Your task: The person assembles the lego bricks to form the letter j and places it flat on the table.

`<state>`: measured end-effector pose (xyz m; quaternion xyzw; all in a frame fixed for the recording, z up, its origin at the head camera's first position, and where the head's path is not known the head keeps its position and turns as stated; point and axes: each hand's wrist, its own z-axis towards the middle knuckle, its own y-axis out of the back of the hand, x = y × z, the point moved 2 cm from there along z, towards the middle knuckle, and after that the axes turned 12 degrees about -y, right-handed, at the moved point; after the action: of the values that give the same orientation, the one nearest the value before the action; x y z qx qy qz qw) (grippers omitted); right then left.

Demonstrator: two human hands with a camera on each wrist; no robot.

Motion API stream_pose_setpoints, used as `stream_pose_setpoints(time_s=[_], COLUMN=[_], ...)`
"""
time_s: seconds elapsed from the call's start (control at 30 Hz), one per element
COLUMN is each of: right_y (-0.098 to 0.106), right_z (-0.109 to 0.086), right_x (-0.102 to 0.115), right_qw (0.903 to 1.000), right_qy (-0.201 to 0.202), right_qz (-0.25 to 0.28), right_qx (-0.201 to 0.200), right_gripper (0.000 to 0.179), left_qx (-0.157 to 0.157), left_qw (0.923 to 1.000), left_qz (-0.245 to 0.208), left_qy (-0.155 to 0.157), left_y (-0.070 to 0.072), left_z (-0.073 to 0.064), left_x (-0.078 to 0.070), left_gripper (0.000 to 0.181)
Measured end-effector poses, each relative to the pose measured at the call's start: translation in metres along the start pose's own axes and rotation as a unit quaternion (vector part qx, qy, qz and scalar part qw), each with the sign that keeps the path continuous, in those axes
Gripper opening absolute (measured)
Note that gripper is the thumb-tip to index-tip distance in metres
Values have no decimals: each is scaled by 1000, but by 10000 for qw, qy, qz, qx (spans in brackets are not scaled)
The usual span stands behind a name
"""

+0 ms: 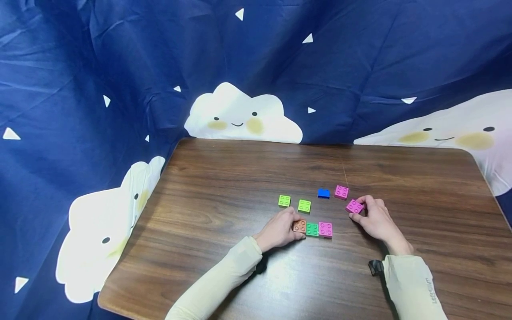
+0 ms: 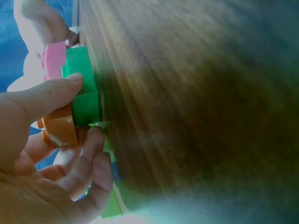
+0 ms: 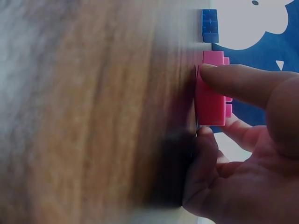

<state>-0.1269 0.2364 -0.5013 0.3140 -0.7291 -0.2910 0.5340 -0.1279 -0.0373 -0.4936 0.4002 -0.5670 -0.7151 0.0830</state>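
In the head view my left hand (image 1: 282, 228) grips a short built row by its orange brick (image 1: 299, 226), with a green brick (image 1: 312, 229) in the middle and a pink brick (image 1: 326, 230) at the far end. The left wrist view shows the orange and pink bricks raised on a green layer (image 2: 85, 100), the thumb pressed against its side. My right hand (image 1: 378, 220) pinches a separate pink brick (image 1: 354, 206) between thumb and fingers, low at the tabletop. Just beyond it lies another pink brick (image 1: 342, 192).
Two lime-green bricks (image 1: 284, 201) lie beyond the left hand. A blue brick (image 1: 323, 194) lies beside the far pink brick. Everything is on a brown wooden table (image 1: 208, 191), with a blue cloud-printed curtain (image 1: 328, 66) along its back and left edges.
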Motion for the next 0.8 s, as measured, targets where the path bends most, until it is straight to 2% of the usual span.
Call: stream_pose_setpoints(time_s=[0.2, 0.8], right_y=[0, 7], right_z=[1, -8], right_x=[0, -6], right_qw=[9999, 9961], right_qy=[10, -478], right_qz=[115, 719], right_qx=[-51, 173], right_gripper=[41, 54], left_qx=[7, 11], left_qw=[10000, 10000], left_qz=[-35, -83], left_qy=[35, 15], left_y=[1, 1], left_z=[0, -1], left_x=[0, 0], left_gripper=[27, 33])
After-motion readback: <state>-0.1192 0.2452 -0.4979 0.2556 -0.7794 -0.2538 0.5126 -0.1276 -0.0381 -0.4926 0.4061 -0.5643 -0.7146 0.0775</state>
